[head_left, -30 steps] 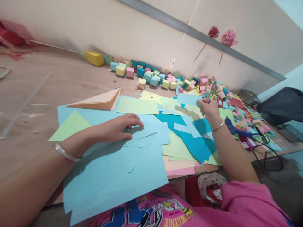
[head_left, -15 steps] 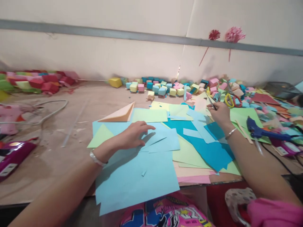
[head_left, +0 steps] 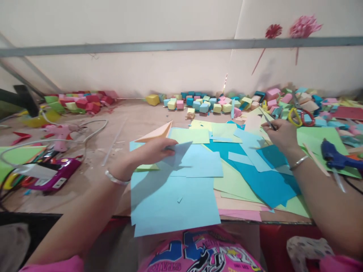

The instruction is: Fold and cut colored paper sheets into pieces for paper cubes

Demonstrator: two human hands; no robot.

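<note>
In the head view my left hand (head_left: 154, 153) pinches a light blue piece of paper (head_left: 183, 151), lifted above the sheets with its pointed end to the right. Below it lies a large light blue sheet (head_left: 176, 204) with a tiny paper scrap (head_left: 180, 200) on top. My right hand (head_left: 280, 138) is closed around scissors (head_left: 268, 121), slim blades pointing up and left; the handles are hidden in the fingers. Under that hand are a dark blue paper piece (head_left: 273, 155) and a light blue strip (head_left: 249, 145). A folded peach paper (head_left: 155, 132) stands behind my left hand.
Small paper cubes (head_left: 204, 107) line the wall. Yellow-and-red-handled scissors (head_left: 295, 117) and a blue glue gun (head_left: 334, 155) lie right. At left are a pink glue gun (head_left: 61, 134), a white cable (head_left: 103, 130) and a purple power strip (head_left: 62, 175). The table's front edge (head_left: 93, 216) is near.
My left hand has closed on a light blue paper piece and raised it off the sheets. The right hand still holds the scissors in about the same place. The view has turned left.
</note>
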